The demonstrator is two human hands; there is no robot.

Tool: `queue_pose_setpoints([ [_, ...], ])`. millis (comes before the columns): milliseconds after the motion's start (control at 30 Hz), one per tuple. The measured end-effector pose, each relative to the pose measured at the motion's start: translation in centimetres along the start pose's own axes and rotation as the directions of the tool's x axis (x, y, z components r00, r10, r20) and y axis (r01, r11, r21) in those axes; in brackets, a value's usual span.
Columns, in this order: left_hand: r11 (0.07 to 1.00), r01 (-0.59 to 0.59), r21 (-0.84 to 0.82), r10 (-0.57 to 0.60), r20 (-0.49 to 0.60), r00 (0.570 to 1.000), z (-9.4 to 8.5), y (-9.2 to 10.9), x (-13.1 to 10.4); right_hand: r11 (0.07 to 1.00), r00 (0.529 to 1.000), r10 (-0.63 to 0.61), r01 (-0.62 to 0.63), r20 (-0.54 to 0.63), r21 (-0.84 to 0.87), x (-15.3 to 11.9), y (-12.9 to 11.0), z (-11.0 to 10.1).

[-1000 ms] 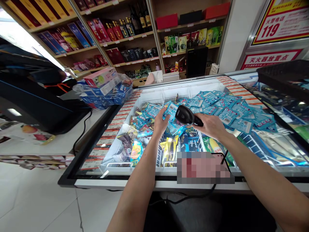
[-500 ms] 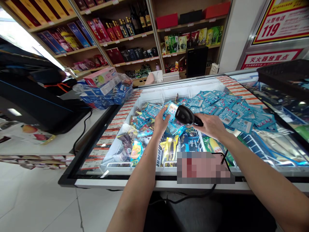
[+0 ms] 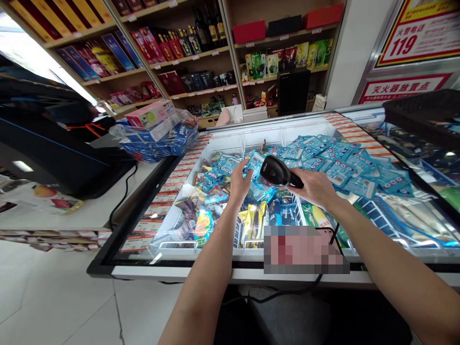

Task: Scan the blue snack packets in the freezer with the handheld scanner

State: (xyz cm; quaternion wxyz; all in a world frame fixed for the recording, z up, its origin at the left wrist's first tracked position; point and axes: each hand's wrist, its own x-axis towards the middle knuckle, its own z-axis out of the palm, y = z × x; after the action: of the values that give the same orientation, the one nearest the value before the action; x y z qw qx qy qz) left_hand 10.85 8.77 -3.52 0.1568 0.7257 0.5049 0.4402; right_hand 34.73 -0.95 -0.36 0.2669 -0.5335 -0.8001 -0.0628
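My right hand (image 3: 312, 186) is wrapped round the handle of a black barcode scanner (image 3: 276, 171), whose head points left. Just left of the scanner, my left hand (image 3: 240, 183) has its fingers closed on the edge of a blue packet (image 3: 255, 163). Under both hands lies the glass top of a freezer (image 3: 215, 139). A large spread of blue packets (image 3: 338, 160) covers the glass on the right, and more blue packets (image 3: 226, 164) lie to the left of my left hand.
Bagged blue boxes (image 3: 158, 132) sit on the counter at left, near a black monitor (image 3: 53, 158). A blurred pink object (image 3: 305, 249) lies at the freezer's front edge. A dark tray (image 3: 424, 112) stands at right. Shelves rise behind.
The bright light on the blue packet by the scanner has faded. Both hands have hardly moved.
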Motion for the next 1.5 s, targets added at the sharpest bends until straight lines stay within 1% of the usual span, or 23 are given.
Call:
queue_pose_setpoints([
  [133,0.999,-0.032,0.043,0.035,-0.066,0.997,0.0,-0.4,-0.1,0.999,1.000,-0.028,0.029,-0.006,0.034,0.0,0.1,0.1],
  [200,0.996,-0.048,0.077,0.054,-0.078,0.995,0.0,-0.4,-0.1,0.998,0.999,-0.040,0.041,-0.015,0.051,-0.1,0.2,0.3],
  [333,0.991,-0.073,0.114,0.081,-0.072,0.994,0.0,-0.3,-0.1,0.997,0.999,-0.049,0.050,-0.020,0.065,0.0,0.3,0.4],
  [600,0.985,-0.121,0.125,0.131,-0.071,0.989,0.0,-0.2,-0.1,0.998,0.999,-0.046,0.046,-0.011,0.052,0.0,0.3,0.4],
  [800,0.990,-0.095,0.109,0.102,-0.058,0.993,0.0,-0.2,0.0,0.997,0.998,-0.050,0.052,-0.026,0.053,0.0,0.2,0.3],
  [933,0.989,-0.037,0.143,0.052,-0.101,0.994,-0.1,-0.9,0.2,0.999,0.999,-0.015,0.016,-0.042,0.036,0.0,0.3,0.1],
  [1033,0.968,0.094,0.233,-0.048,-0.195,0.980,-0.7,-1.2,0.2,1.000,0.999,0.013,-0.012,-0.044,0.005,0.0,0.3,0.0],
  [1100,0.921,0.194,0.338,-0.101,-0.274,0.957,-1.2,-0.9,-0.1,1.000,0.998,0.024,-0.025,-0.050,-0.007,0.1,0.5,0.1],
  [1167,0.853,0.246,0.461,-0.100,-0.319,0.942,-1.7,-0.1,-0.5,0.999,0.997,0.039,-0.041,-0.066,-0.018,0.1,0.6,0.2],
  [1200,0.822,0.240,0.517,-0.080,-0.312,0.947,-1.8,0.4,-0.7,0.998,0.996,0.052,-0.054,-0.074,-0.026,0.1,0.7,0.3],
  [1233,0.800,0.207,0.563,-0.051,-0.280,0.959,-1.8,0.8,-0.9,0.997,0.995,0.068,-0.071,-0.079,-0.037,0.1,0.8,0.3],
  [1267,0.787,0.146,0.600,-0.015,-0.218,0.976,-1.8,1.3,-1.1,0.995,0.993,0.085,-0.089,-0.079,-0.051,0.1,0.8,0.4],
  [1333,0.774,-0.014,0.633,0.059,-0.051,0.997,-1.6,1.9,-1.3,0.988,0.990,0.127,-0.133,-0.068,-0.083,0.2,0.9,0.4],
  [1400,0.767,-0.142,0.626,0.109,0.092,0.990,-1.2,2.0,-1.3,0.977,0.983,0.171,-0.178,-0.061,-0.114,0.2,1.1,0.4],
  [1433,0.765,-0.175,0.619,0.120,0.129,0.984,-1.1,1.9,-1.3,0.972,0.979,0.193,-0.199,-0.062,-0.127,0.3,1.1,0.4],
  [1500,0.766,-0.183,0.617,0.124,0.138,0.983,-0.9,1.5,-1.2,0.959,0.970,0.233,-0.241,-0.072,-0.147,0.3,1.3,0.3],
])
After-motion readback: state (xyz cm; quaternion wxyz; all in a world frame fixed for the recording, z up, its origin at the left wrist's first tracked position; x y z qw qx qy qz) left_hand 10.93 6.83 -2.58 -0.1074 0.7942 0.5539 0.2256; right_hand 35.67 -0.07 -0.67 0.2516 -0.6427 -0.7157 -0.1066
